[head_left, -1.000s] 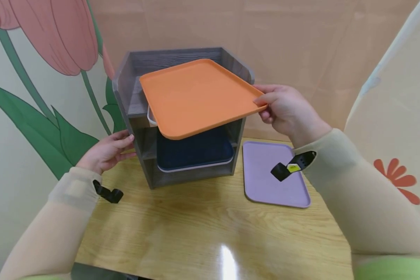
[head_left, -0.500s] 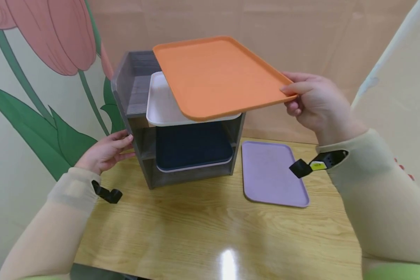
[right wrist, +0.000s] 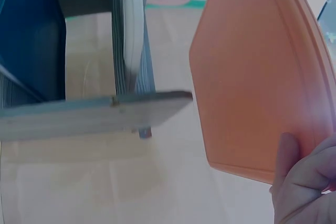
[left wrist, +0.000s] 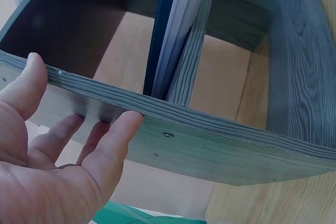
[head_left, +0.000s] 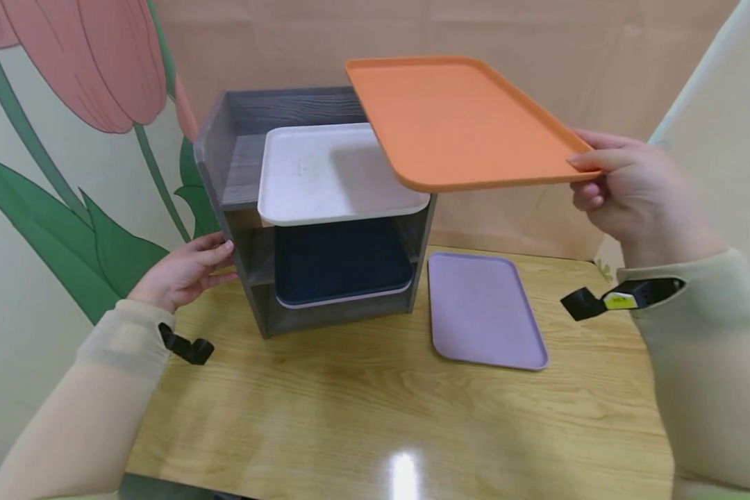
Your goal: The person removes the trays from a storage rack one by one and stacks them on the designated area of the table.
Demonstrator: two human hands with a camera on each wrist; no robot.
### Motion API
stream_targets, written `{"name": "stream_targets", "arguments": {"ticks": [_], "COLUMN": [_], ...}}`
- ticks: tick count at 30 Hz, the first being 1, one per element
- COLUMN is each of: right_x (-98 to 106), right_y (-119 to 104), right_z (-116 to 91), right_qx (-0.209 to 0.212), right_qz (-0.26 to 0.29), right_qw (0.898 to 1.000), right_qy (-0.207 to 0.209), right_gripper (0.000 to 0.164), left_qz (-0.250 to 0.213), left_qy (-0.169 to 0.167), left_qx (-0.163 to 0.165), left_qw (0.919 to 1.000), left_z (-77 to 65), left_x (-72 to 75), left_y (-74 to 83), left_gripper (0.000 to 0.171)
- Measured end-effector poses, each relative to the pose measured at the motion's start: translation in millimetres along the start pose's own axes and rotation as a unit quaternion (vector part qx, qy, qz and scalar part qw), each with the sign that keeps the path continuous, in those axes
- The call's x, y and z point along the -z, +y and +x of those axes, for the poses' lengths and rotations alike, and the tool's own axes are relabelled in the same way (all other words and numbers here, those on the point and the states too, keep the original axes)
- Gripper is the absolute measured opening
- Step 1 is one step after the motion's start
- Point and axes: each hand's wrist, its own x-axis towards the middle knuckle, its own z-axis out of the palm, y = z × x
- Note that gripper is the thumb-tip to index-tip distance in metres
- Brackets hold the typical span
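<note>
My right hand (head_left: 637,187) pinches the near right corner of an orange tray (head_left: 469,125), thumb on top and fingers below. The tray hangs in the air above and right of a grey wooden shelf (head_left: 250,167), partly covering a white tray (head_left: 319,173) on its top level. Lower in the shelf lies a dark navy tray (head_left: 344,260) with a pale tray rim under it. At the shelf's left side, my left hand (head_left: 178,271) rests with thumb at the front edge and fingertips against the outer panel (left wrist: 173,145); its fingers are fairly straight.
A purple tray (head_left: 484,312) lies flat on the wooden table (head_left: 325,410), right of the shelf. Behind stands a wall with a peach covering (head_left: 287,42); a tulip mural (head_left: 100,83) is at the left.
My right hand has carried the orange tray up and to the right, away from over the shelf. The white tray beneath has come into view. My left hand stays at the shelf's side.
</note>
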Motion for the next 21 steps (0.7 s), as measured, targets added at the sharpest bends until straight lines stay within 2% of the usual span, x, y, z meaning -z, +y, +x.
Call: {"name": "stream_targets", "arguments": {"ticks": [14,21], "right_x": [70,96], "right_y": [-15,-12], "right_z": [-9,-19], "right_qx": [0.037,0.047], "right_qz": [0.06,0.061], "right_qw": [0.997,0.995], "right_qy": [0.031,0.059], "right_gripper": [0.033,0.038], "left_qz": [-0.009,-0.008], "left_qy": [0.009,0.01], "left_qx": [-0.002,0.002], "left_qw": [0.9999,0.9999], "left_z": [-0.7,-1.7], "left_x": [-3.9,-4.0], "left_y": [0.0,0.3], "left_gripper": [0.08,0.08]}}
